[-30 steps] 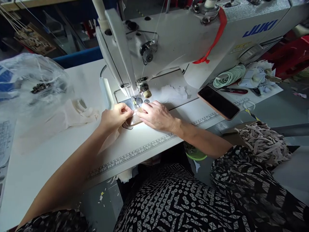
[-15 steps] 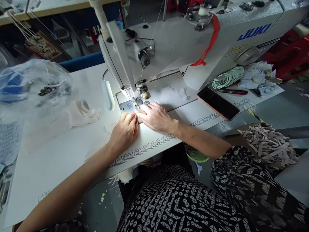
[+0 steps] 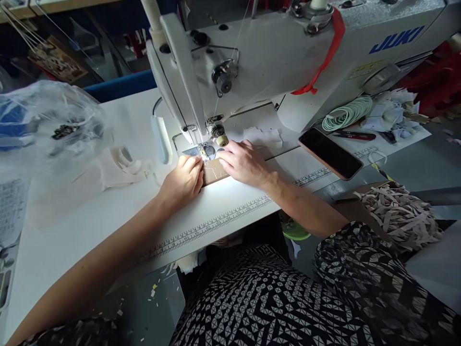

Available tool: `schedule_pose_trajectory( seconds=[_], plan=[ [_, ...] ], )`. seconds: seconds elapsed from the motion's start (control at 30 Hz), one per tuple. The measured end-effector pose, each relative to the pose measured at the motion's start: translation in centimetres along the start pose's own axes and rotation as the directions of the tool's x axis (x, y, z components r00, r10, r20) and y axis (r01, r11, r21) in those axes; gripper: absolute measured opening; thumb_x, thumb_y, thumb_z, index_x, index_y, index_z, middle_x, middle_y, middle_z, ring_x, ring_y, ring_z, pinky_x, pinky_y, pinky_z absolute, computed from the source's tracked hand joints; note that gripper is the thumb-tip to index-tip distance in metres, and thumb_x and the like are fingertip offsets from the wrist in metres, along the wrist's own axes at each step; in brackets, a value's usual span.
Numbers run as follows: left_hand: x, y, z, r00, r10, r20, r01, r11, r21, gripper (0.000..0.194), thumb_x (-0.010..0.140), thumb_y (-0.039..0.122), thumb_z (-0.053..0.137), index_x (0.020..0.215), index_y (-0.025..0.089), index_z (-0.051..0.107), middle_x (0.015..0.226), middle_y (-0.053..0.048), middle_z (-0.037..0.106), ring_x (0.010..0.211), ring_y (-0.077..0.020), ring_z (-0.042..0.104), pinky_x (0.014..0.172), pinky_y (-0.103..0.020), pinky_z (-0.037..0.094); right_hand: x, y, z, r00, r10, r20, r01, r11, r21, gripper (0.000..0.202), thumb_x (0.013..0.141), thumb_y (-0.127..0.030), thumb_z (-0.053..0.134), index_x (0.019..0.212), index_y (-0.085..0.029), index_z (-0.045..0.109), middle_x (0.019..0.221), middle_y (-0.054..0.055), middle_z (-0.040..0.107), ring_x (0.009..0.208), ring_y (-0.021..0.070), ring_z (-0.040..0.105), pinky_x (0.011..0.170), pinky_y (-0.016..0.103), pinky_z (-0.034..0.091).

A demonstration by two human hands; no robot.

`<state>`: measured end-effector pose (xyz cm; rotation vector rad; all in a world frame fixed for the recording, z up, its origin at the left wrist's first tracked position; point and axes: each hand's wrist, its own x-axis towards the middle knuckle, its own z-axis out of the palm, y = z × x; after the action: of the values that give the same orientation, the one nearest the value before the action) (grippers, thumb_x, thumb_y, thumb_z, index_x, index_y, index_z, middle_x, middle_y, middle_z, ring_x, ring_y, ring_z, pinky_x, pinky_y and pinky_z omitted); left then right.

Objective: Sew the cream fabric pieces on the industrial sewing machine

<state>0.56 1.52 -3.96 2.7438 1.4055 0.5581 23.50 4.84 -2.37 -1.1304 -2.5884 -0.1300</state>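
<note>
Under the lit needle area of a white sewing machine point(image 3: 273, 62), my left hand point(image 3: 183, 177) is closed at the left of the presser foot point(image 3: 206, 151), its fingertips pressed together near the metal plate. What it pinches, if anything, is hidden. My right hand point(image 3: 245, 162) rests just right of the foot, its fingers bent and pressed together; whether it grips anything is not visible. Between the hands, a brown flat surface point(image 3: 215, 171) with thin pale threads on it shows in front of the foot.
A phone point(image 3: 330, 153), a coil of pale green cord point(image 3: 347, 113) and red-handled snippers point(image 3: 357, 136) lie at the right. Pale fabric pieces point(image 3: 117, 170) and a clear plastic bag point(image 3: 46, 120) are at the left. A box of fabric strips point(image 3: 399, 216) stands at the lower right.
My hands have moved apart, the right one shifting rightward, and the brown surface between them now shows. The camera view has shifted slightly.
</note>
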Motion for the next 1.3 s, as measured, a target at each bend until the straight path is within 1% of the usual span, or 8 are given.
schedule_pose_trajectory(
  seconds=[0.17,0.37,0.47,0.67,0.8,0.9,1.03,1.3],
  plan=[
    [0.2,-0.2,0.2,1.0,0.01,-0.008,-0.01,1.0,0.015,0.044,0.104,0.03,0.03,0.13,0.016,0.062,0.125,-0.016,0.068,0.116,-0.0308,0.061,0.102,-0.045,0.053,0.0,-0.1,-0.1,1.0,0.012,0.026,-0.012,1.0,-0.004,0.034,0.106,-0.021,0.039,0.103,-0.016,0.072,0.1,0.009,0.064,0.085,0.0226,0.055,0.084,0.038,0.034],
    [0.2,-0.5,0.5,0.995,0.073,-0.065,-0.071,0.997,0.031,0.039,0.104,0.027,0.034,0.127,0.012,0.062,0.121,-0.018,0.068,0.114,-0.0303,0.062,0.099,-0.047,0.054,-0.1,-0.6,-0.4,0.996,0.024,0.083,-0.024,1.0,0.009,0.036,0.107,-0.021,0.037,0.102,-0.017,0.073,0.101,0.01,0.064,0.083,0.022,0.054,0.085,0.039,0.035],
    [0.1,-0.5,0.6,0.994,0.076,-0.077,-0.073,0.997,0.037,0.038,0.104,0.026,0.035,0.127,0.014,0.062,0.12,-0.016,0.068,0.114,-0.0302,0.062,0.1,-0.048,0.054,0.1,-0.5,-0.5,0.996,0.054,0.076,-0.057,0.998,0.034,0.037,0.107,-0.02,0.037,0.099,-0.018,0.073,0.099,0.009,0.065,0.085,0.0217,0.055,0.086,0.038,0.035],
    [0.1,-0.7,0.4,0.996,0.065,-0.065,-0.064,0.998,0.003,0.037,0.102,0.026,0.036,0.127,0.016,0.062,0.121,-0.013,0.068,0.116,-0.0288,0.061,0.101,-0.045,0.053,1.6,0.5,-1.4,0.974,0.214,0.07,-0.225,0.944,0.243,0.027,0.107,-0.031,0.051,0.099,-0.015,0.072,0.088,0.007,0.069,0.076,0.0181,0.056,0.074,0.031,0.035],
    [0.1,-0.7,0.4,0.996,0.064,-0.069,-0.065,0.998,-0.011,0.037,0.101,0.026,0.037,0.125,0.017,0.063,0.119,-0.013,0.069,0.116,-0.0293,0.062,0.101,-0.045,0.053,2.9,1.0,-1.5,0.961,0.272,0.06,-0.275,0.892,0.358,0.022,0.105,-0.028,0.054,0.098,-0.015,0.069,0.083,0.004,0.069,0.073,0.0161,0.056,0.067,0.028,0.031],
    [0.2,-0.7,0.4,0.995,0.067,-0.072,-0.067,0.998,-0.001,0.036,0.1,0.025,0.039,0.125,0.016,0.063,0.12,-0.014,0.069,0.115,-0.0297,0.062,0.101,-0.045,0.053,3.5,1.1,-0.9,0.954,0.299,0.034,-0.288,0.872,0.395,0.028,0.107,-0.028,0.05,0.09,-0.016,0.067,0.08,0.003,0.068,0.069,0.0144,0.054,0.065,0.028,0.03],
    [0.2,-0.7,0.4,0.994,0.082,-0.068,-0.081,0.996,0.023,0.038,0.099,0.024,0.038,0.126,0.015,0.063,0.12,-0.015,0.069,0.114,-0.0312,0.063,0.101,-0.048,0.053,3.3,1.2,-0.5,0.944,0.329,0.011,-0.309,0.871,0.382,0.032,0.107,-0.037,0.051,0.086,-0.017,0.065,0.076,0.002,0.066,0.068,0.0141,0.053,0.064,0.029,0.028],
    [0.5,-0.9,0.2,0.995,0.074,-0.071,-0.074,0.997,0.006,0.039,0.099,0.023,0.039,0.126,0.012,0.064,0.12,-0.019,0.069,0.114,-0.0329,0.063,0.098,-0.048,0.053,2.3,0.6,-1.0,0.96,0.279,0.005,-0.263,0.896,0.359,0.028,0.108,-0.038,0.052,0.092,-0.018,0.065,0.078,0.002,0.066,0.072,0.0147,0.058,0.068,0.028,0.032]
  ],
)
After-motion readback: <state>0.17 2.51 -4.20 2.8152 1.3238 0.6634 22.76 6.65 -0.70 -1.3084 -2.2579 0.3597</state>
